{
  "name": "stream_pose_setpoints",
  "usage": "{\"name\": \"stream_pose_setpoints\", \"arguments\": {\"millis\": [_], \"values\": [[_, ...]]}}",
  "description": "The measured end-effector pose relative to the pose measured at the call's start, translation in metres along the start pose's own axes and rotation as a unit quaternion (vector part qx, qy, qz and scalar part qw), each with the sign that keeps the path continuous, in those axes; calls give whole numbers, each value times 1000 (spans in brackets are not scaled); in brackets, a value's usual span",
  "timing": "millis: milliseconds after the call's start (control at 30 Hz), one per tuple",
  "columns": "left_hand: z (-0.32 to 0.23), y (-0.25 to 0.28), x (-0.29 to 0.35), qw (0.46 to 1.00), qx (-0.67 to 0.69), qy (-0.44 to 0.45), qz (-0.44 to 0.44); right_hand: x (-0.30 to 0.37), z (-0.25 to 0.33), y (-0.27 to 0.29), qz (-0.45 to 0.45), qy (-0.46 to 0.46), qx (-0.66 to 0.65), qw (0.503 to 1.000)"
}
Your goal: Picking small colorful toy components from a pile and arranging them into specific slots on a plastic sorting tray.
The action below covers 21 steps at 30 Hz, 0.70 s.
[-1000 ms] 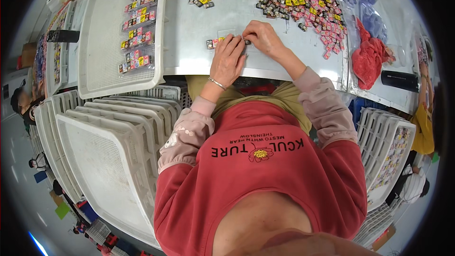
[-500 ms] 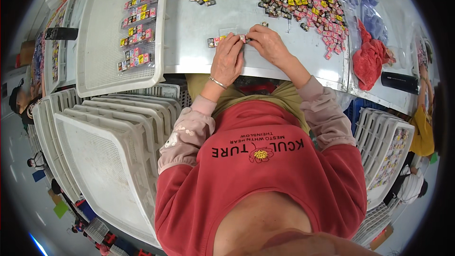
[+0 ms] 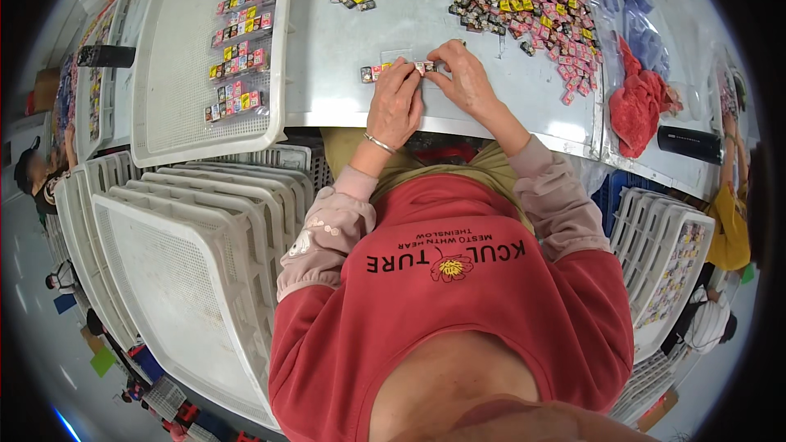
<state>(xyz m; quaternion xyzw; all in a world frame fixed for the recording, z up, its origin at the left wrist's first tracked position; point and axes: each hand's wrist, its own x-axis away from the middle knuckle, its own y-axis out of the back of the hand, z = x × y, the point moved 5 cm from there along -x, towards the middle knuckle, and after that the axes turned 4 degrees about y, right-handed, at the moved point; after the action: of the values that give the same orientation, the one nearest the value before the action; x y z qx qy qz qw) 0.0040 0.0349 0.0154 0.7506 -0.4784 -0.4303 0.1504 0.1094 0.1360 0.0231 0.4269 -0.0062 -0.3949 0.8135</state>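
Observation:
A short row of small printed blocks (image 3: pixel 372 74), pink, black and white, lies on the metal tabletop before me. My left hand (image 3: pixel 396 104) presses over the row, its fingers together and closed on the blocks, hiding the middle ones. At the row's right end, the thumb and forefinger of my right hand (image 3: pixel 465 82) close around a dark end block (image 3: pixel 431 67). A clear plastic piece (image 3: pixel 396 56) lies just beyond the row. Farther off spreads a large heap of loose blocks (image 3: pixel 516 4) in pink, black and yellow.
To the left, a white perforated tray (image 3: pixel 176 86) carries several packed block rows (image 3: pixel 237 101). Stacked white trays (image 3: pixel 164 262) stand below the table on both sides. A red cloth (image 3: pixel 632 106) and black cylinder (image 3: pixel 690 143) lie at right. Other people work at both edges.
My right thumb and forefinger have shifted slightly and spread around the row's end. My left hand stays nearly in place over the row.

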Motion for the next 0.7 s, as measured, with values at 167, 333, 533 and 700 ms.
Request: {"name": "stream_pose_setpoints", "arguments": {"millis": [167,333,533,700], "values": [[0,4,-2,1000,16,15,-10,1,2,2,-27,-78,-90,993],[-9,23,-20,990,99,90,-34,2,-18,7,-32,-173,-376,910],[14,-3,-20,894,359,268,-3,3,-7,10,-27,-155,-381,911],[-14,14,-31,975,153,155,-38,-2,7,25,-33,-76,-227,970]]}}
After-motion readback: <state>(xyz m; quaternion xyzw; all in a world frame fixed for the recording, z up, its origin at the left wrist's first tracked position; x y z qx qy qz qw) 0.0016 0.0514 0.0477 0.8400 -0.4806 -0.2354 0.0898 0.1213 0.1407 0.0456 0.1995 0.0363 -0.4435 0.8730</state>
